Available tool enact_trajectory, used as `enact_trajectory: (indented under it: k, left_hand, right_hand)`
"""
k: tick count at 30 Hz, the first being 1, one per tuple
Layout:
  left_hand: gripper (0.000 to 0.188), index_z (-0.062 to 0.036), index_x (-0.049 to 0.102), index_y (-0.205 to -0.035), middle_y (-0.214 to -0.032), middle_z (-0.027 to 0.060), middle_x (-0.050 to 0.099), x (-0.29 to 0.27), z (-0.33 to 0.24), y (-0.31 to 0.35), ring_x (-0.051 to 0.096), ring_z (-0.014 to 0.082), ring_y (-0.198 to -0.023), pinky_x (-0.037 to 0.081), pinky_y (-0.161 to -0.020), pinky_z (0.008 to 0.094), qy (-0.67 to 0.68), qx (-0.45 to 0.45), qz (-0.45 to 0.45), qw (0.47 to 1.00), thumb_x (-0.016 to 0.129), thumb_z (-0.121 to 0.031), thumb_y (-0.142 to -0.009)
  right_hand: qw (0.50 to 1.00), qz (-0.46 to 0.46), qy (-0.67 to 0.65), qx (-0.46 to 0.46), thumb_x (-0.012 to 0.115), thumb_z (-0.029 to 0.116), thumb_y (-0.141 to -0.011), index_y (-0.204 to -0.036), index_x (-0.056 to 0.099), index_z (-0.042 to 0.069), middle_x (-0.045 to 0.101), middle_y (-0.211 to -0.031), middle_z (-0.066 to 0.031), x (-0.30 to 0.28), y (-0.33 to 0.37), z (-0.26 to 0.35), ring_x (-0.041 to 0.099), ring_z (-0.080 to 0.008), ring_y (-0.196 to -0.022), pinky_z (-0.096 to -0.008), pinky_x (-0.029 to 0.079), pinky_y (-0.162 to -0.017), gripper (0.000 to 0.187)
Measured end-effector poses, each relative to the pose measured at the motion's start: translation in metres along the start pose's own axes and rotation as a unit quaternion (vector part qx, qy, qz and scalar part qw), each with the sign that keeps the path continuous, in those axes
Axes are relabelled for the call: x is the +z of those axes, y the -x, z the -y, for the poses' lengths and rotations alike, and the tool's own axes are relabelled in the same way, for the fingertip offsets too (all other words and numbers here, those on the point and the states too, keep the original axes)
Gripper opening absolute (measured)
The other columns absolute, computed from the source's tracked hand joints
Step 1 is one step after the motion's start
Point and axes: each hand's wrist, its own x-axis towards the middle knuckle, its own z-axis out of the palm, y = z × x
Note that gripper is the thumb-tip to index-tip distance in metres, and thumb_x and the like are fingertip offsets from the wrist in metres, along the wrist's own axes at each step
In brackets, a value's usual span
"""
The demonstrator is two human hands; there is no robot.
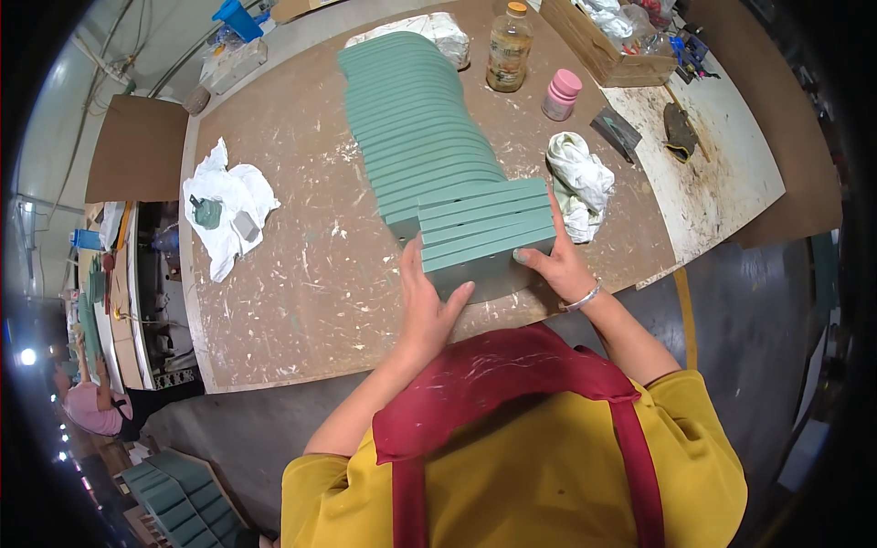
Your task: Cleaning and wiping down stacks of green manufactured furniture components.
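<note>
A long overlapping row of flat green panels (416, 119) lies on the brown worktable (292, 292). At its near end a small group of green panels (489, 233) stands shifted to the right. My left hand (427, 306) presses flat against the left and front side of that group. My right hand (553, 260) grips its right end, thumb on the front face. I wear a yellow shirt and a red apron.
A white rag (228, 205) with a green cup lies at left, another white rag (580, 183) beside my right hand. A bottle (509, 46), a pink jar (561, 94), a wooden box (607, 46) stand farther back. Another person (91, 406) works at far left.
</note>
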Motion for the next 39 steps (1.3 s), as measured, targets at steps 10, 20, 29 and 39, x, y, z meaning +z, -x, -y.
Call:
enact_trajectory:
  k: [10,20,29,39]
  left_hand:
    - [0.086,-0.0022,0.020,-0.142,-0.131,0.0207,0.028,0.005,-0.003,-0.007,0.035,0.0366,-0.122,0.034,-0.102,0.0425,0.019,-0.001,-0.037,0.999,0.073,-0.017,-0.076]
    - [0.088,-0.0036,0.021,-0.142,-0.134,0.0190,0.028,0.006,0.006,0.006,0.038,0.0350,-0.122,0.042,-0.095,0.0416,0.047,0.003,-0.031,0.998,0.075,-0.018,-0.075]
    - [0.084,-0.0052,0.019,-0.144,-0.140,0.0153,0.029,-0.002,0.009,0.000,0.039,0.0267,-0.125,0.040,-0.095,0.0388,0.098,-0.035,0.014,0.994,0.070,-0.015,-0.078]
    - [0.087,-0.0033,0.020,-0.144,-0.139,0.0154,0.035,-0.015,-0.005,-0.010,0.041,0.0258,-0.124,0.043,-0.089,0.0354,0.094,-0.047,0.006,0.994,0.073,-0.015,-0.075]
  right_hand:
    - [0.992,-0.028,-0.121,0.007,0.073,0.030,-0.078,-0.147,0.008,0.001,0.032,-0.143,-0.0138,0.001,0.003,-0.005,0.029,-0.0224,-0.132,-0.0332,0.021,-0.109,0.099]
    - [0.998,-0.013,-0.054,-0.040,0.073,0.029,-0.079,-0.147,0.011,0.001,0.030,-0.144,-0.0135,-0.001,0.022,-0.005,0.029,-0.0220,-0.132,-0.0337,0.021,-0.109,0.096]
    - [0.998,-0.007,-0.055,-0.027,0.073,0.030,-0.078,-0.146,0.012,0.000,0.032,-0.142,-0.0145,-0.013,0.000,-0.010,0.030,-0.0227,-0.132,-0.0345,0.022,-0.109,0.096]
    - [0.996,0.061,-0.062,0.036,0.077,0.023,-0.074,-0.146,0.014,0.000,0.035,-0.141,-0.0135,-0.022,-0.004,-0.007,0.034,-0.0218,-0.129,-0.0327,0.024,-0.108,0.098]
